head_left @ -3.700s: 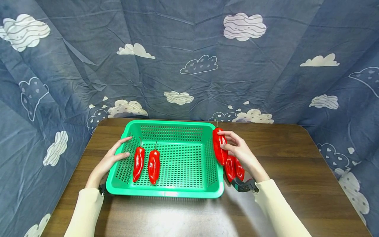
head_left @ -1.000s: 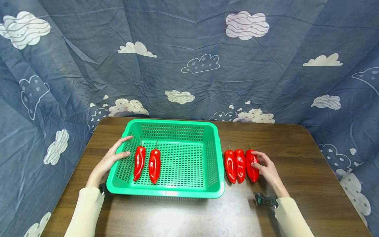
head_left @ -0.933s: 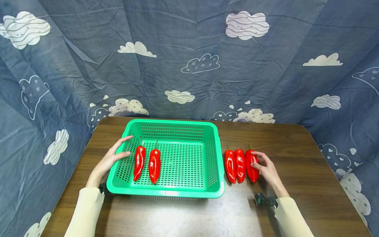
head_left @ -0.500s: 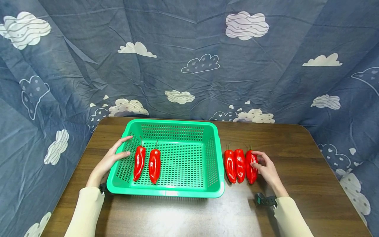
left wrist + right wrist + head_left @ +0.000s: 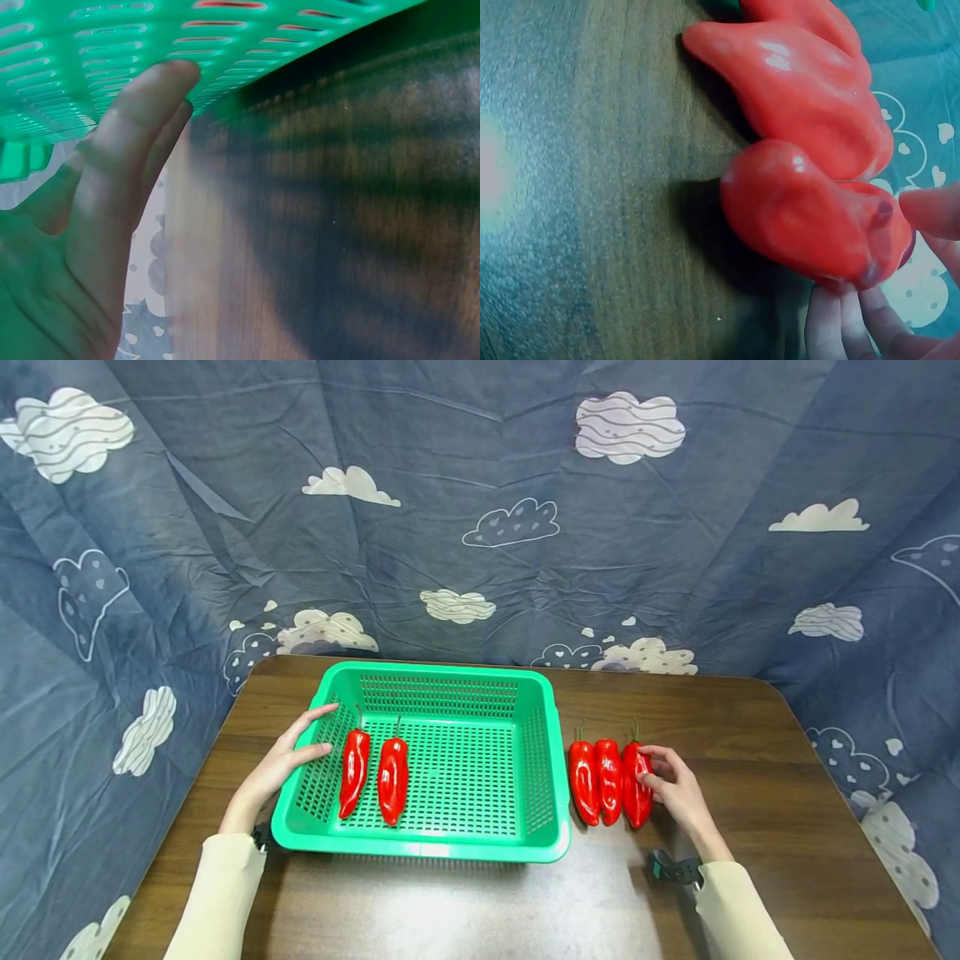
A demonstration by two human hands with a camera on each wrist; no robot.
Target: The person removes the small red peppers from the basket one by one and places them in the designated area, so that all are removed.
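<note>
A green plastic basket (image 5: 450, 850) with slotted walls stands on the wooden table. Over its left rim my left hand (image 5: 264, 777) grips, thumb and forefinger on the inner side; in the left wrist view, other fingers (image 5: 124, 142) lie along the outside of the wall. Inside the basket are two red peppers, one on the left (image 5: 355, 774) and one beside it (image 5: 392, 781). Right of the basket my right hand (image 5: 677, 789) pinches a red pepper (image 5: 635, 789) at table level, thumb and fingers on either side. Two more red peppers, the nearer (image 5: 609, 781) and the farther (image 5: 583, 782), lie left of it.
The brown wooden table (image 5: 757, 793) extends to the right of my right hand and in front of the basket. A dark blue cloth (image 5: 480, 568) with white clouds hangs behind and around it. A dark wrist strap (image 5: 672, 868) is on my right wrist.
Since the oldest frame, my right hand has carried the pepper from the basket's right rim down to the right of the other two. Lately that pepper has only tilted slightly; my left hand stays put.
</note>
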